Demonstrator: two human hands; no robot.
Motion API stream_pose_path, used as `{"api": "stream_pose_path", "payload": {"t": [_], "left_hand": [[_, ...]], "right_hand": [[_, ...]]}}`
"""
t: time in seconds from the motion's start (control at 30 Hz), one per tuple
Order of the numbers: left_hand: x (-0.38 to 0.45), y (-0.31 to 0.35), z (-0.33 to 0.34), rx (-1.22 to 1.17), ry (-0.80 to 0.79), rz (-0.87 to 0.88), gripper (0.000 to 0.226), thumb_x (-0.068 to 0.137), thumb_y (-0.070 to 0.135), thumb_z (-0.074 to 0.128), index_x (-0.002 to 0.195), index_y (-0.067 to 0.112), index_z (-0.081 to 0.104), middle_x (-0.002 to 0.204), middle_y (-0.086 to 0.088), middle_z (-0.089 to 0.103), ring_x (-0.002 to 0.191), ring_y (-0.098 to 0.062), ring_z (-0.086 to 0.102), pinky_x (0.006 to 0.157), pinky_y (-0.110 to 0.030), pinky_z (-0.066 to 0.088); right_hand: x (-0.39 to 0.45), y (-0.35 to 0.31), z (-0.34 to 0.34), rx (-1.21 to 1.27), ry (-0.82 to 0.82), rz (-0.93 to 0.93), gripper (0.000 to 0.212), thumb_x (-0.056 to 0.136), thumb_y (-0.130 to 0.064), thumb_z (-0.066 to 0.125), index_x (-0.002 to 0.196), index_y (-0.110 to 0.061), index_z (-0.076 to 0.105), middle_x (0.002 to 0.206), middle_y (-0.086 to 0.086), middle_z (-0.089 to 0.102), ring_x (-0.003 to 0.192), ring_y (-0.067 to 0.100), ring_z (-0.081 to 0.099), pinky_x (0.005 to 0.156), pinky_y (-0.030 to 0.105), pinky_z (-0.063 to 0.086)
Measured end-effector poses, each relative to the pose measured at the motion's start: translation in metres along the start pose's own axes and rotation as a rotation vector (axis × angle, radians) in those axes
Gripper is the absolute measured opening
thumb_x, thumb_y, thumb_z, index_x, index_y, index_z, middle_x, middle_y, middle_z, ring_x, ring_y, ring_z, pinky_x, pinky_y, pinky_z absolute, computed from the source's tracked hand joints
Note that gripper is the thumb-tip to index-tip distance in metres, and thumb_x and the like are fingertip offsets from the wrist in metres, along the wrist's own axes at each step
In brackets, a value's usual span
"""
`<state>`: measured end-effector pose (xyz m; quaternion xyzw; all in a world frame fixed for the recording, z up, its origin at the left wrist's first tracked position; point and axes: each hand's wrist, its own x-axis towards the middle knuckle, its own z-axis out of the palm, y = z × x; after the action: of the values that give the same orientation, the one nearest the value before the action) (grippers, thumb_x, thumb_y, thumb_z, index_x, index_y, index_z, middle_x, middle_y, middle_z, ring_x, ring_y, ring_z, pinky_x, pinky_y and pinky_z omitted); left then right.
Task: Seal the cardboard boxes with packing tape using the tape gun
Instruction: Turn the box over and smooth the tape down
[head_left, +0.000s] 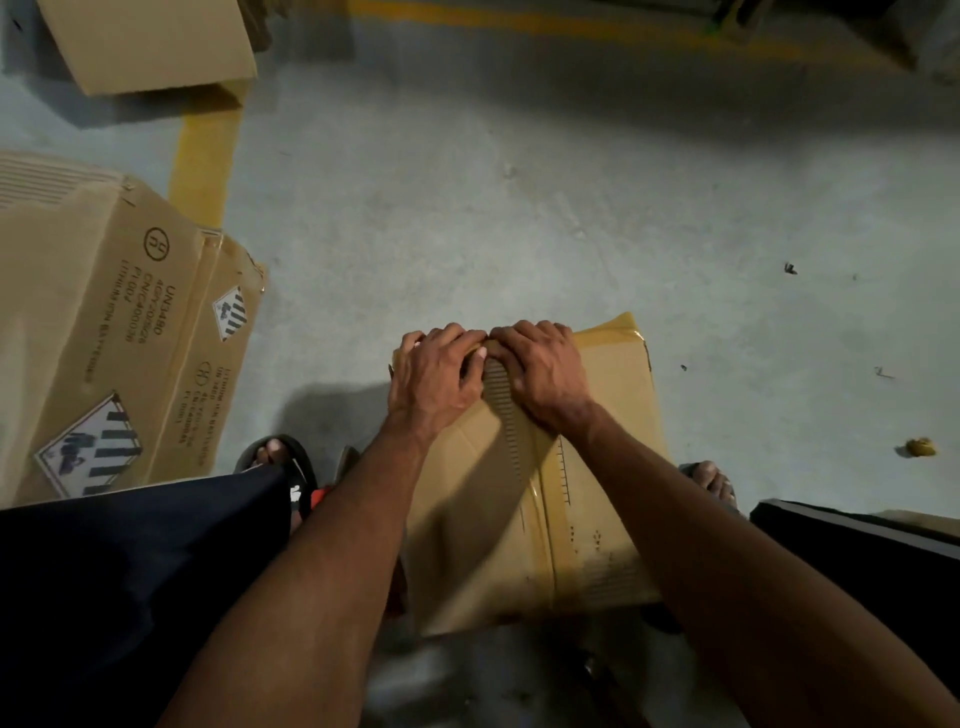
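A cardboard box (615, 400) stands on the floor between my feet. Brown packing tape (549, 512) runs along its centre seam toward me, and more tape covers its far right corner. My left hand (436, 374) and my right hand (540, 366) lie side by side on the far end of the seam. Both press down there, with the fingers bent over the box's far edge. Neither hand holds a tool. A small red part (321, 493) shows beside my left foot, mostly hidden by my left forearm; I cannot tell what it is.
Flattened printed cartons (104, 322) are stacked on the floor at the left. Another carton (150, 47) lies at the top left on a yellow floor line (202, 166). Grey concrete floor (519, 208) stretches beyond the box, with small scraps (920, 447) at the right.
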<state>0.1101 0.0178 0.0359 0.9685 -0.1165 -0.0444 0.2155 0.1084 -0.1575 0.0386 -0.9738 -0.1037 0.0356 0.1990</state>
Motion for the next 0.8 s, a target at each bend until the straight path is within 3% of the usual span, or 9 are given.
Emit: {"api": "stream_pose_path", "payload": {"t": [0.1,0.27,0.37,0.5,0.63,0.7,0.8], "left_hand": [[-0.007,-0.003,0.003,0.137,-0.006,0.135,0.045,0.103,0.037,0.032,0.143,0.025,0.049,0.123,-0.001,0.061,0.114,-0.022,0.053,0.103,-0.044,0.034],[-0.012,0.005,0.001,0.153,0.02,0.07,0.044,0.101,0.04,0.037,0.142,0.027,0.047,0.122,-0.004,0.054,0.107,-0.022,0.053,0.095,-0.043,0.039],[-0.013,0.004,0.0,0.12,0.033,0.068,0.04,0.101,0.04,0.038,0.134,0.025,0.055,0.118,-0.002,0.054,0.106,-0.021,0.054,0.097,-0.042,0.04],[-0.009,0.003,0.001,0.066,-0.004,0.057,0.034,0.101,0.04,0.039,0.129,0.025,0.051,0.118,0.001,0.058,0.104,-0.018,0.056,0.096,-0.039,0.04],[-0.009,-0.002,0.002,0.037,0.015,0.066,0.035,0.099,0.04,0.04,0.128,0.023,0.051,0.118,0.001,0.062,0.105,-0.018,0.059,0.1,-0.041,0.04],[-0.008,-0.002,0.004,0.043,0.002,0.056,0.039,0.1,0.041,0.037,0.131,0.023,0.05,0.116,0.0,0.065,0.103,-0.019,0.061,0.101,-0.044,0.041],[-0.005,0.001,0.003,0.076,-0.022,0.098,0.047,0.1,0.042,0.028,0.131,0.022,0.057,0.12,0.0,0.062,0.107,-0.019,0.058,0.1,-0.043,0.038]], "right_hand": [[-0.002,0.014,-0.012,-0.008,-0.019,-0.076,0.042,0.107,-0.044,0.04,0.141,-0.025,0.056,0.118,-0.001,0.066,0.105,0.021,0.061,0.095,0.045,0.042],[-0.021,0.024,-0.01,-0.103,0.043,-0.064,0.046,0.109,-0.049,0.037,0.139,-0.022,0.059,0.126,0.0,0.064,0.114,0.02,0.061,0.106,0.045,0.037],[-0.022,0.024,-0.008,-0.16,0.055,-0.026,0.042,0.107,-0.049,0.04,0.135,-0.024,0.061,0.133,0.0,0.06,0.123,0.02,0.056,0.111,0.054,0.031],[-0.021,0.022,-0.009,-0.169,0.042,0.049,0.044,0.105,-0.052,0.043,0.131,-0.022,0.061,0.12,0.001,0.065,0.112,0.023,0.061,0.111,0.057,0.028],[-0.02,0.017,-0.01,-0.233,-0.013,0.111,0.055,0.103,-0.063,0.034,0.13,-0.023,0.059,0.123,0.003,0.062,0.117,0.025,0.056,0.115,0.06,0.024],[-0.018,0.019,-0.011,-0.215,-0.043,0.138,0.06,0.103,-0.066,0.03,0.134,-0.022,0.055,0.12,0.003,0.064,0.115,0.027,0.057,0.116,0.058,0.024],[-0.017,0.024,-0.01,-0.201,0.011,0.114,0.057,0.103,-0.064,0.032,0.117,-0.018,0.064,0.109,0.001,0.063,0.105,0.022,0.058,0.112,0.049,0.03]]}}
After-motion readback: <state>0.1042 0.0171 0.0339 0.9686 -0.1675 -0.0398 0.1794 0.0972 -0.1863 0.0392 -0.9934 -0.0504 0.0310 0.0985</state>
